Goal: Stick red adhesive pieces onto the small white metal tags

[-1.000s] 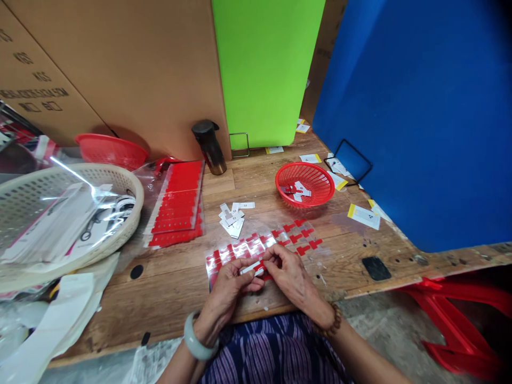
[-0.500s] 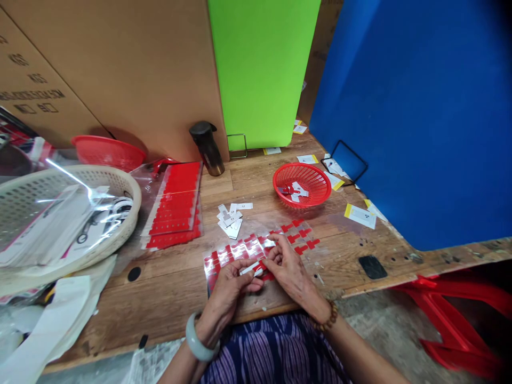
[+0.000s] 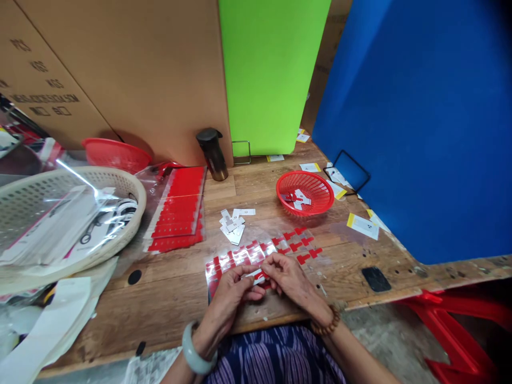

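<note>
Near the table's front edge, my left hand (image 3: pixel 234 290) pinches a small white card (image 3: pixel 256 276) with a red piece on it. My right hand (image 3: pixel 286 277) is closed at the card's right end, its fingertips on the red piece. Behind and partly under both hands lies a clear sheet with rows of red stickers (image 3: pixel 304 258). A loose pile of white cards (image 3: pixel 233 229) rests beyond the sheet. The red basket (image 3: pixel 328 205) at the back right holds several white cards with red parts.
At left are a cream basket (image 3: pixel 138 216) of packaged cards and stacked red sheets (image 3: pixel 180 205). A dark tumbler (image 3: pixel 214 157) stands by the cardboard. Green (image 3: pixel 272 74) and blue (image 3: pixel 416 133) panels rise behind, with yellow-edged cards (image 3: pixel 362 226) near the blue one.
The view has shifted slightly. My right hand's raised fingers have come down and curled at the card, whose white face and red piece now show more flatly between my hands.
</note>
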Demonstrator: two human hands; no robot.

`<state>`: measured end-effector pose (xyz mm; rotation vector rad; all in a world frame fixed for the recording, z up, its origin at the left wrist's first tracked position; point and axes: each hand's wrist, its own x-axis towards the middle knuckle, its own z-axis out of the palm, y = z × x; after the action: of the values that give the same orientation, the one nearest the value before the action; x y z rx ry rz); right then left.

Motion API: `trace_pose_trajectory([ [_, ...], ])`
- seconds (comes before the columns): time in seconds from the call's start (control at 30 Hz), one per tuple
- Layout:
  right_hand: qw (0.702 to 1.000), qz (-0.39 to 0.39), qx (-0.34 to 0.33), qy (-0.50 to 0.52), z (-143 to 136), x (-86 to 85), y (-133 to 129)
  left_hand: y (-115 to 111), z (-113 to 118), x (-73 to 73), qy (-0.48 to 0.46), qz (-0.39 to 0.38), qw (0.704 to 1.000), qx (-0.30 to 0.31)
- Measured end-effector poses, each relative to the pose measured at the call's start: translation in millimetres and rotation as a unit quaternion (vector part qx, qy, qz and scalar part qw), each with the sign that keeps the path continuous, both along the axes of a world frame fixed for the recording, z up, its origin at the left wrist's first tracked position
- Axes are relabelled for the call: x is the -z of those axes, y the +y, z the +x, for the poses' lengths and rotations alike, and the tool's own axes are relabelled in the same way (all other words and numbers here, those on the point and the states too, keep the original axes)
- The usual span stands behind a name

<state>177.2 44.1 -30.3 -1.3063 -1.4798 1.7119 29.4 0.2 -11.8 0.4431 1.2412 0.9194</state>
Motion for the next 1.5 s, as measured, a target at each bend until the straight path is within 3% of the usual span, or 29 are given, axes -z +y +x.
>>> trace_pose_trajectory([
  [0.23,0.995,-0.071,-0.051,0.056,-1,7.1,5,3,-1,8.9,0.054,0.031,0.998,-0.004],
  [0.4,0.99,-0.106,-0.066,0.064,4,-1.7,15,7,-8,8.7,-0.007,0.034,0.999,0.012],
  [0.47,0.99,-0.11,-0.016,0.087,8,-6.1,25,8,-12,9.6,-0.027,0.048,0.998,-0.009],
  [0.53,0.981,-0.098,0.084,0.148,12,-10.7,39,8,-15,12.6,-0.028,0.059,0.997,-0.038],
  [0.6,0.951,-0.072,0.192,0.233,14,-14.9,53,7,-18,17.4,-0.024,0.057,0.996,-0.057],
  [0.67,0.927,-0.045,0.246,0.28,11,-17.3,65,6,-19,22.5,-0.026,0.05,0.996,-0.062],
  [0.73,0.943,-0.003,0.228,0.244,3,-16.5,75,5,-19,26.6,-0.027,0.048,0.997,-0.061],
  [0.83,0.983,0.134,0.117,0.037,-17,-9.5,90,6,-19,30.7,-0.02,0.052,0.997,-0.058],
  [0.9,0.968,0.226,0.062,-0.09,-31,-3.6,103,6,-19,32.5,-0.021,0.055,0.997,-0.058],
  [1.0,0.946,0.282,0.036,-0.155,-46,3.5,123,6,-18,34.3,-0.029,0.062,0.996,-0.057],
  [1.13,0.925,0.307,0.007,-0.225,-56,11.8,142,6,-19,35.6,-0.017,0.064,0.996,-0.057],
  [1.3,0.919,0.275,-0.015,-0.284,-60,21.0,155,8,-18,45.8,-0.012,0.061,0.996,-0.06],
  [1.4,0.922,0.257,-0.021,-0.289,-57,17.4,153,10,-18,54.3,-0.004,0.051,0.996,-0.066],
  [1.5,0.925,0.257,-0.005,-0.28,-48,4.8,135,9,-18,54.1,-0.003,0.05,0.996,-0.071],
])
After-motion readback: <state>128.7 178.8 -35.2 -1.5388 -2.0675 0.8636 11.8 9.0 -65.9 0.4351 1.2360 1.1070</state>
